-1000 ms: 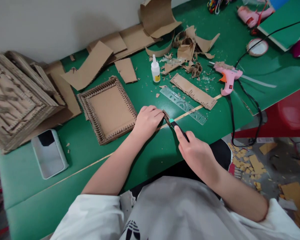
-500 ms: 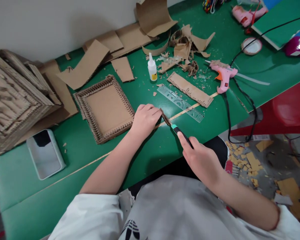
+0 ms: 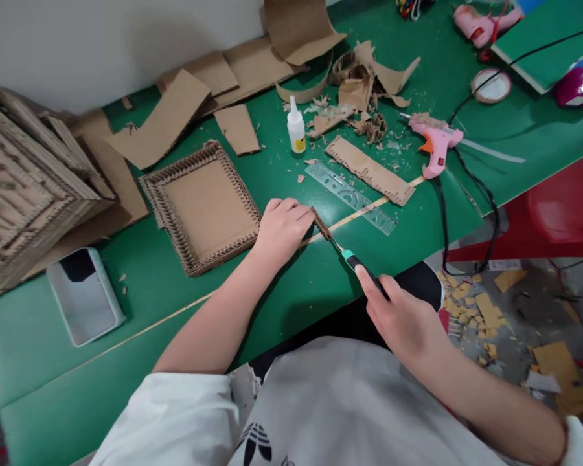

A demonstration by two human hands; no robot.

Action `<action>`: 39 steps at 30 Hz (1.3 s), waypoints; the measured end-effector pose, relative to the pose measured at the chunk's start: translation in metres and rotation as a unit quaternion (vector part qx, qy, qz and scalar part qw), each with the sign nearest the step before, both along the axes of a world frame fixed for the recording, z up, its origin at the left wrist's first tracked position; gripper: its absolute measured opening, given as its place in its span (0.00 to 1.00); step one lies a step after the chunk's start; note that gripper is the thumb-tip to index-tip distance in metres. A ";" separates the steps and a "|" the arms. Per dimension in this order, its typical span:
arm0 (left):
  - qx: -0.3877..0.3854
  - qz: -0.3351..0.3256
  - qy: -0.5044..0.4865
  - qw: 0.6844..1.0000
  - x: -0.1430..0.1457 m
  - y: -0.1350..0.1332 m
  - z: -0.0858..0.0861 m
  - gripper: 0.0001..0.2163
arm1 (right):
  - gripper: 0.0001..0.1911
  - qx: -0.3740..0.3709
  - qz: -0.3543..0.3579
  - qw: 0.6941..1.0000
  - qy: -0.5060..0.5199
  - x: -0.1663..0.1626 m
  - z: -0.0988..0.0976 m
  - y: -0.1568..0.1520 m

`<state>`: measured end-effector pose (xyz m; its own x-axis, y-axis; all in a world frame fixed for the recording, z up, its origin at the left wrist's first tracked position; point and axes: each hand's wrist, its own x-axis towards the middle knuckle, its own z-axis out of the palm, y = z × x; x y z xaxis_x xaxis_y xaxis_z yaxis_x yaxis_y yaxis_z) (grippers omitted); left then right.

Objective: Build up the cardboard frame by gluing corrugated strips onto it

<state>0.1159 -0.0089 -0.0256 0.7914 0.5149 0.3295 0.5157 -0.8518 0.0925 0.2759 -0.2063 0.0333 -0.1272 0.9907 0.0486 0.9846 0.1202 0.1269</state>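
Note:
My left hand (image 3: 282, 228) is closed, pressing a small strip of corrugated cardboard (image 3: 321, 224) down on the green table (image 3: 291, 291). My right hand (image 3: 404, 318) grips a craft knife (image 3: 357, 264) with a teal and black handle; its blade tip sits at the near end of the strip. A cardboard frame with a corrugated border (image 3: 203, 206) lies just left of my left hand. A clear ruler (image 3: 350, 197) lies just beyond the strip.
A glue bottle (image 3: 296, 127), a long corrugated strip (image 3: 369, 169) and a pink glue gun (image 3: 435, 144) with its black cord lie farther back. Cardboard sheets and scraps line the wall. A stacked cardboard block (image 3: 24, 188) and a phone (image 3: 83, 295) sit at left. Table edge at right.
My right hand has drawn the knife back toward me and to the right, along the strip. My left hand has stayed on the strip.

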 end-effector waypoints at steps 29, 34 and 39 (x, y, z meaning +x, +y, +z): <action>-0.101 0.044 -0.072 0.991 -0.004 -0.024 -0.006 0.09 | 0.15 -0.005 0.061 0.996 0.057 0.084 0.009 0.067; -0.029 0.064 -0.098 0.993 -0.007 -0.020 -0.008 0.10 | 0.17 -0.023 0.053 0.996 0.066 0.077 0.008 0.072; 0.065 0.097 -0.081 0.990 -0.013 -0.021 -0.002 0.07 | 0.18 -0.031 0.067 0.994 0.086 0.062 0.004 0.077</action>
